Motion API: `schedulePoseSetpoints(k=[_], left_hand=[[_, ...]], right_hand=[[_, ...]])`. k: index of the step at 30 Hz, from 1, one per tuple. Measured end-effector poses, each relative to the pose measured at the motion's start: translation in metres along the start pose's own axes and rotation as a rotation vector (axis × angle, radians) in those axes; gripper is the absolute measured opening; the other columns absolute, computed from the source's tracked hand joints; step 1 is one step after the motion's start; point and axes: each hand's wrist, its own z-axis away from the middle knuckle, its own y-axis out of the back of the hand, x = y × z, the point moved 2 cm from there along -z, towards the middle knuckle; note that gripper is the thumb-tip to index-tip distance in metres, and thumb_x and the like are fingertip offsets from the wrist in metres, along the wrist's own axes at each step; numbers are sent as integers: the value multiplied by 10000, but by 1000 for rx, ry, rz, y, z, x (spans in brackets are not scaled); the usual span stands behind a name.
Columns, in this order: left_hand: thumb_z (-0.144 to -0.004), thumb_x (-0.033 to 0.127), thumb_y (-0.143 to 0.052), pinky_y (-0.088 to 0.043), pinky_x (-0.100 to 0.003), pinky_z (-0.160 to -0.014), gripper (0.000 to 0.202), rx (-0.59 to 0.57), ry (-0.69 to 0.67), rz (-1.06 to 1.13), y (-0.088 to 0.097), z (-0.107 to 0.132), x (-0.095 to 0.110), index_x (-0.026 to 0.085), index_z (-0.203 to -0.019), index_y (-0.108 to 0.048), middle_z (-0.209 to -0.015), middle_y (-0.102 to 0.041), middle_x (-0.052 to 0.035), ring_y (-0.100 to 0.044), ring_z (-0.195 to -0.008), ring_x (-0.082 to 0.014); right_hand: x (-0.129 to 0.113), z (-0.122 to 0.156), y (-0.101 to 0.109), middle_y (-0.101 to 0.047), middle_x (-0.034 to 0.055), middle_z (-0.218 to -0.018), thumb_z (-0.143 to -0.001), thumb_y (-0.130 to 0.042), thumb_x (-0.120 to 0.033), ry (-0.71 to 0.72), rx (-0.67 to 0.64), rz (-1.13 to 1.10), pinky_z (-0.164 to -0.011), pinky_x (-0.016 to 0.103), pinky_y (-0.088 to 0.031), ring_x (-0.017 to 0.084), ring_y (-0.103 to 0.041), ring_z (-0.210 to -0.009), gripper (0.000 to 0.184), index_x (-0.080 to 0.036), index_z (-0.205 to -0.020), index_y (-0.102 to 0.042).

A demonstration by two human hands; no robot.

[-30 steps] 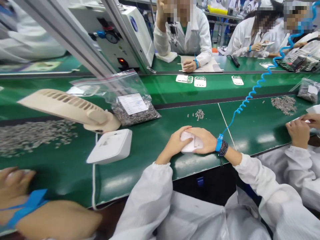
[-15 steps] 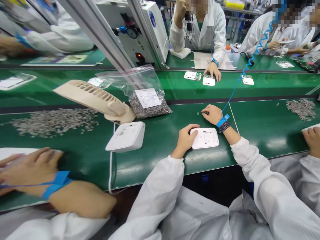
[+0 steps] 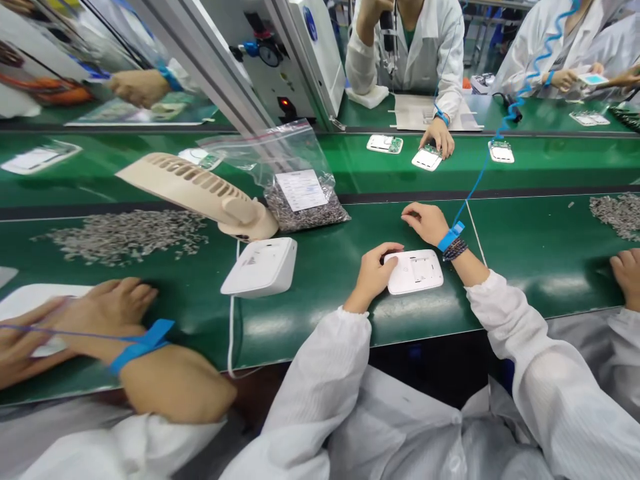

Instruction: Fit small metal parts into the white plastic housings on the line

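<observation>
A seated worker in a white cleanroom smock steadies a white plastic casing flat on a green bench, its face up and a shallow rectangular panel showing at its centre. The left hand sits at the casing's near left edge, fingers curled over the rim, though whether it grips or only rests there cannot be told. The right hand hovers just beyond the casing's far edge, empty and lightly curled, apart from the left and not touching the casing. Keeping one hand at the rim and the other free is a sound way to hold a light, smooth shell square on a slick surface. A blue wrist strap circles the right wrist above a dark beaded bracelet, its coiled blue cord rising across the bench. Nearby lie a second white casing, a clear zip bag of small grey parts and a cream vented housing. A co-worker's hand works at the left, while another, across the bench, rests on a white unit.
</observation>
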Motion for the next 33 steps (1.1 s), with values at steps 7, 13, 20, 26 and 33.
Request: schedulePoseSetpoints(k=[7,13,20,26,33], left_hand=[[-734,143,-530,-532,-397,-1001,415,36,-12,-208,4,-2,22,162,-1097,-730,-1120,-758,-72,-695,-1033,-237],[-837,213,-576,-422,-475,-1107,463,-160,-146,-630,-14,7,65,200,-1293,-653,-1323,-687,-70,-606,-1231,-289],[-827,204,-595,-458,-454,-1057,636,-251,-56,-783,-27,6,63,213,-1457,-506,-1285,-702,-78,-628,-1198,-301],[-868,193,-551,-501,-439,-1015,585,-228,-1,-749,-25,3,58,236,-1451,-518,-1266,-716,-44,-633,-1194,-296],[-893,179,-532,-508,-425,-1012,522,-219,99,-692,-24,-4,58,278,-1404,-579,-1251,-729,16,-635,-1213,-287]], right_hand=[[-6,62,19,-790,33,-965,-882,-674,-184,23,43,-185,-808,300,-567,179,-733,-855,151,-215,-969,-794],[-8,100,15,-767,37,-890,-882,-680,-147,116,52,-112,-786,278,-519,171,-703,-842,125,-206,-850,-786],[-8,103,0,-738,22,-913,-912,-678,-174,130,50,73,-758,251,-468,152,-658,-846,121,-230,-860,-772],[-10,104,-3,-738,33,-939,-960,-631,-215,194,51,248,-748,255,-446,155,-645,-886,165,-230,-910,-787],[-14,108,1,-730,37,-950,-975,-601,-200,235,-3,374,-701,261,-409,152,-610,-872,206,-242,-930,-798]])
